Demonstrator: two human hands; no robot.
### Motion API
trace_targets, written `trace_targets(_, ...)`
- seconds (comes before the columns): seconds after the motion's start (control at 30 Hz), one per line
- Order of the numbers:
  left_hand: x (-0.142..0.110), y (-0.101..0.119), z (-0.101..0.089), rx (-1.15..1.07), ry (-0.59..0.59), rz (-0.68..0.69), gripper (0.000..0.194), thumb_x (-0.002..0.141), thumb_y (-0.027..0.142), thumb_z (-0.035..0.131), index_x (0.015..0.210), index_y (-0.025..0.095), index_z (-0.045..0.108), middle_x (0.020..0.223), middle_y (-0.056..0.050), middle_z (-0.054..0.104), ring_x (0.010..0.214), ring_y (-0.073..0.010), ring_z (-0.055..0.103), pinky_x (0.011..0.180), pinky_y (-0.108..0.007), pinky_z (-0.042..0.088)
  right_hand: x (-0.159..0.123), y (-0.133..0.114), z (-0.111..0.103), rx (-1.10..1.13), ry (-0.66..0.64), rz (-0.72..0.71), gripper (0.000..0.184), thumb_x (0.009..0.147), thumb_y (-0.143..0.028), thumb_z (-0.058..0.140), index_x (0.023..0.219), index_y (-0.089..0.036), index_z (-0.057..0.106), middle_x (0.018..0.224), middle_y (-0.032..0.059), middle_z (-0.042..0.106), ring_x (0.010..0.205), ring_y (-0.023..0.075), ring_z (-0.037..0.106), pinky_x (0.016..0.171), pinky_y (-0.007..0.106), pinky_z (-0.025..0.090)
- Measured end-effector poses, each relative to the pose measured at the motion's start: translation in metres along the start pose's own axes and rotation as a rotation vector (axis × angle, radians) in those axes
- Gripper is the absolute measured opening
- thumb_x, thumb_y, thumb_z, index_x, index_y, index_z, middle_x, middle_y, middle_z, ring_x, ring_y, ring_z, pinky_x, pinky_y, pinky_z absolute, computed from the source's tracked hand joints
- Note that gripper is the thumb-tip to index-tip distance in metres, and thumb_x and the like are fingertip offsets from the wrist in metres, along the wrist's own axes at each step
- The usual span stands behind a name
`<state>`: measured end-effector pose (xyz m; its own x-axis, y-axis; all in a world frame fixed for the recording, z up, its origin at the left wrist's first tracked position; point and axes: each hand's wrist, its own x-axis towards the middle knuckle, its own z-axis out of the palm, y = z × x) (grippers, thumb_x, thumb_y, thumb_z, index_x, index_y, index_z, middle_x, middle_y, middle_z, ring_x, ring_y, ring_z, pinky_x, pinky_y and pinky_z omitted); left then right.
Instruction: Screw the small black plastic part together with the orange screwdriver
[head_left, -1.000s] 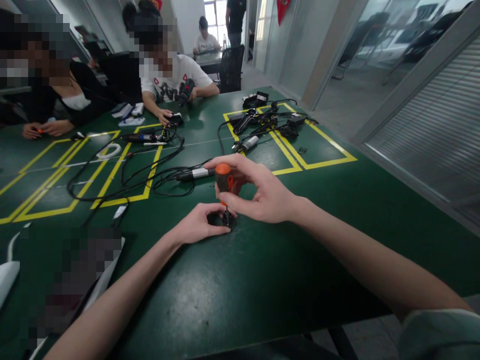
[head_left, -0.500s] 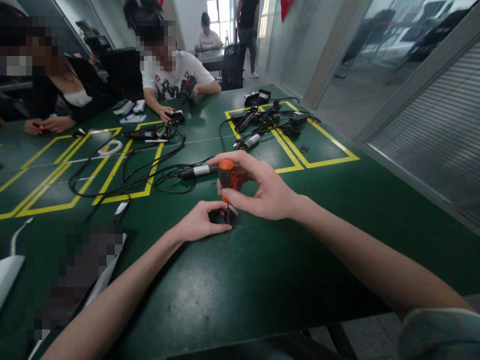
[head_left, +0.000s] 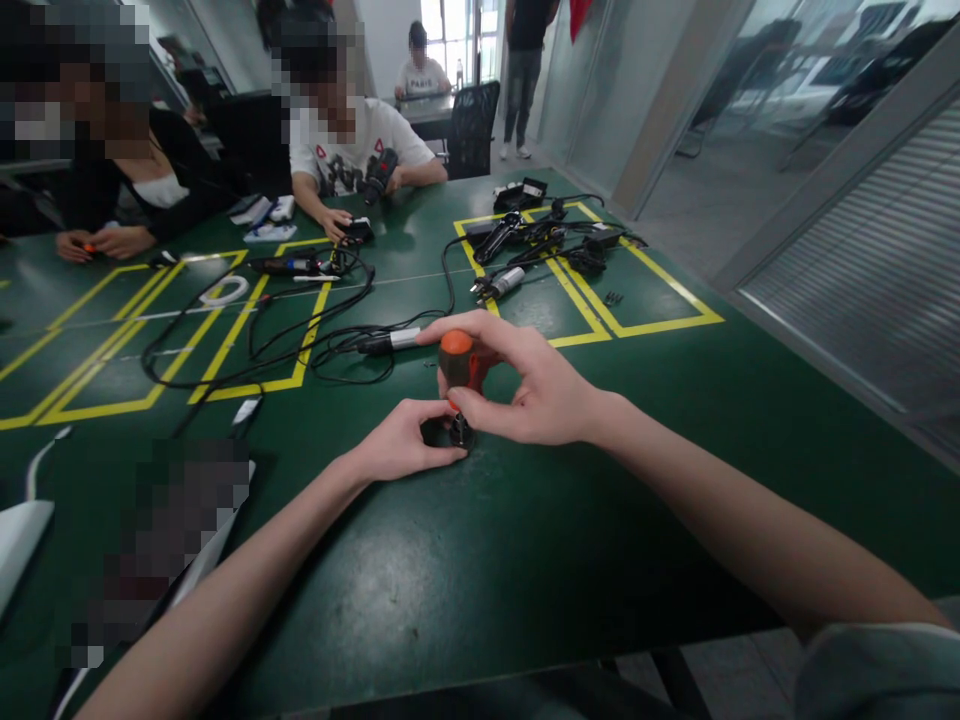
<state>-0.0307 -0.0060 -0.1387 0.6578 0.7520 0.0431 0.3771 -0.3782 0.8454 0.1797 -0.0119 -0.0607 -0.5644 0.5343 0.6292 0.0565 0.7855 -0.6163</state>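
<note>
My right hand [head_left: 521, 385] is closed round the handle of an orange and dark grey screwdriver [head_left: 456, 365], held upright with its shaft pointing down. The shaft ends in a small round black part [head_left: 461, 437] resting on the green table [head_left: 525, 570]. My left hand [head_left: 401, 440] pinches that part from the left, thumb in front and fingers behind. Where the screwdriver's tip meets the part is too small to make out. Just behind my right hand lies a black and silver cylindrical tool [head_left: 390, 341] with a looped cable.
Yellow tape [head_left: 667, 325] outlines areas on the table. Black cabled parts [head_left: 525, 235] are piled at the back right. A dark corded tool [head_left: 289, 264] and a white ring [head_left: 223, 291] lie left. Across the table, a person [head_left: 367, 150] holds a black power drill [head_left: 377, 177].
The screwdriver's handle has turned slightly in my right hand, its shaft still on the black part. My left hand keeps its hold. The whole view has shifted a little.
</note>
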Motion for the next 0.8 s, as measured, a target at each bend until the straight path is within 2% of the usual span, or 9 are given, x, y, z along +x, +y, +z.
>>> trace_targets(0.1,0.000,0.001,0.001,0.032,0.012,-0.007,0.020,0.080,0.029,0.075,0.093,0.014,0.073,0.085,-0.002,0.072,0.083,-0.0195,0.067,0.079,-0.029,0.055,-0.001,-0.003,0.000,-0.060,-0.018,-0.036,0.045,0.089,-0.014,0.057,0.134,-0.019,0.053,0.118,0.0048,0.068,0.077,0.0102,0.066,0.073,0.026,0.057)
trace_targets(0.23,-0.001,0.004,0.002,0.021,0.022,0.015,0.024,0.079,0.026,0.075,0.101,0.015,0.071,0.100,-0.006,0.074,0.096,-0.0231,0.069,0.087,-0.032,0.056,-0.002,-0.007,-0.001,-0.148,-0.030,-0.089,0.050,0.090,-0.013,0.058,0.138,-0.021,0.051,0.130,0.0089,0.067,0.091,0.0149,0.070,0.077,0.028,0.060)
trace_targets(0.37,-0.002,0.005,0.001,0.031,0.035,0.014,0.029,0.080,0.025,0.075,0.106,0.014,0.071,0.107,-0.008,0.075,0.106,-0.0259,0.068,0.092,-0.034,0.056,-0.001,-0.010,-0.001,-0.215,-0.070,-0.173,0.044,0.091,-0.010,0.057,0.134,-0.019,0.055,0.121,0.0071,0.072,0.093,0.0149,0.071,0.081,0.027,0.057)
trace_targets(0.5,-0.002,0.006,-0.009,0.028,-0.060,0.001,0.030,0.082,0.028,0.075,0.109,0.014,0.073,0.104,-0.006,0.076,0.099,-0.0239,0.069,0.088,-0.033,0.057,0.000,-0.009,-0.003,-0.216,-0.045,-0.183,0.038,0.090,-0.010,0.059,0.127,-0.017,0.058,0.115,0.0058,0.073,0.088,0.0132,0.070,0.078,0.024,0.055)
trace_targets(0.63,-0.001,0.009,-0.021,-0.011,-0.152,-0.038,0.030,0.087,0.032,0.073,0.111,0.015,0.075,0.102,-0.005,0.077,0.086,-0.0189,0.069,0.082,-0.030,0.056,0.002,-0.008,-0.006,-0.198,-0.018,-0.139,0.028,0.096,-0.020,0.061,0.124,-0.019,0.061,0.114,0.0048,0.073,0.087,0.0135,0.069,0.078,0.026,0.055)
trace_targets(0.8,0.001,0.010,-0.023,-0.145,-0.177,-0.052,0.026,0.086,0.031,0.075,0.106,0.015,0.074,0.098,-0.006,0.078,0.082,-0.0168,0.070,0.077,-0.027,0.057,0.004,-0.009,-0.008,-0.154,0.021,-0.118,0.021,0.102,-0.022,0.058,0.121,-0.018,0.065,0.113,0.0060,0.074,0.095,0.0151,0.070,0.084,0.028,0.056)
